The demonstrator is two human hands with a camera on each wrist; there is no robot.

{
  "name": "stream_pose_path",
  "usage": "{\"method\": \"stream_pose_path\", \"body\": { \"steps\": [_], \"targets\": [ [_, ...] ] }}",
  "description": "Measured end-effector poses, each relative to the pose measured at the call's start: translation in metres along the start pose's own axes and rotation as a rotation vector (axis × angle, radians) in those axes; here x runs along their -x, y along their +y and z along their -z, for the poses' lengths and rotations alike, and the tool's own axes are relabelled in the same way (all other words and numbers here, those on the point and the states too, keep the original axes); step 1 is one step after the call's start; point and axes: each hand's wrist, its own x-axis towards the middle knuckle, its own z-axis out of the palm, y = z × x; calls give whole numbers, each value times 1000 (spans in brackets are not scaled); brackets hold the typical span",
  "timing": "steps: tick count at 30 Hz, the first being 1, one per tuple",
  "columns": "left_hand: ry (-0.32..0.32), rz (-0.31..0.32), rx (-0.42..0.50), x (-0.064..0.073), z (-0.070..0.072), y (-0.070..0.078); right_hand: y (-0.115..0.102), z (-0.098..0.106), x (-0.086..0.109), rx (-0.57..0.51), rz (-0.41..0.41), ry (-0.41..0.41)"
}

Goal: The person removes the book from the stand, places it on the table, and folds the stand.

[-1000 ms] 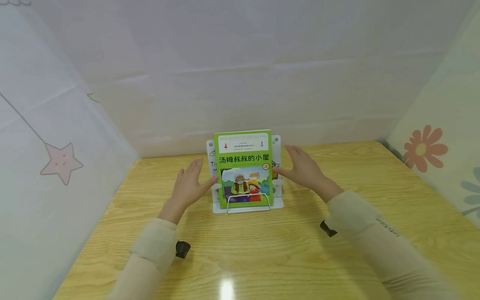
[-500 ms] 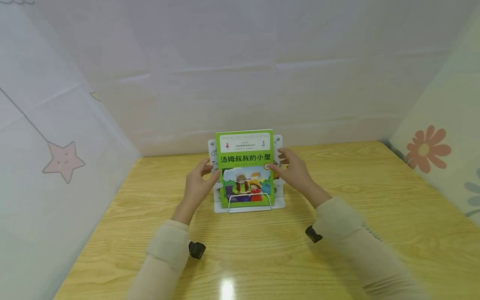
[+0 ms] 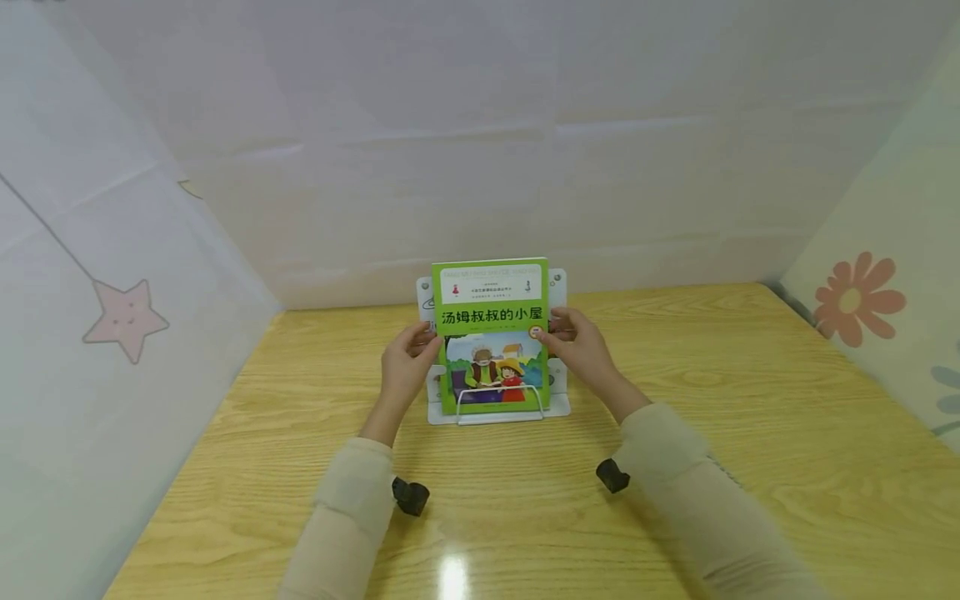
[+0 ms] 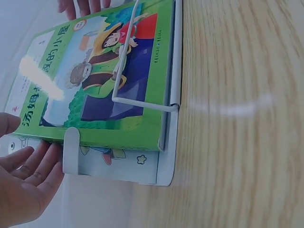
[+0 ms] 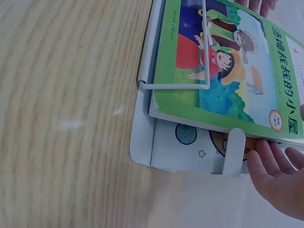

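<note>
A green picture book (image 3: 491,350) stands upright on a white book stand (image 3: 559,379), a white wire bar (image 3: 498,421) crossing its lower front. At the book's left edge, my left hand (image 3: 408,367) holds it, thumb toward the cover and fingers behind. My right hand (image 3: 588,354) grips the right edge in the same way. In the left wrist view, the left fingers (image 4: 40,164) reach in between book and stand beside a white side clip (image 4: 71,151). Fingertips of the right hand (image 5: 275,175) go under the book's edge in the right wrist view, close to another clip (image 5: 234,152).
The stand rests on a wood-grain table (image 3: 480,508) near its back edge. Pale cloth hangs behind and at both sides, with a star (image 3: 126,321) at left and a flower (image 3: 855,298) at right. Each wrist wears a small black device (image 3: 411,497).
Both hands have moved inward from either side of the book to its edges, and their fingers have closed around them. Book and stand keep their place.
</note>
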Motion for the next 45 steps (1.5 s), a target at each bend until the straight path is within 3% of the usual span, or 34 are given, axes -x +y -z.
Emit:
{"method": "stream_pose_path", "body": {
  "steps": [3,10,19,28,38,45],
  "targets": [
    [-2,26,28,-1,-1,-2,2,-2,-1,-39,4,3],
    [31,6,76,-3,-6,-7,2,-8,-3,-74,0,32],
    [51,-23,-50,-9,-13,-7,1,-17,-9,-68,-92,132],
    [51,-45,-78,-12,-13,-5,-4,-22,-15,-17,-162,235],
    [58,3,5,-13,-10,-5,-7,-23,-18,-112,-243,257],
    [46,11,43,-14,-7,-6,-17,-20,-20,-197,-333,225]
  ]
}}
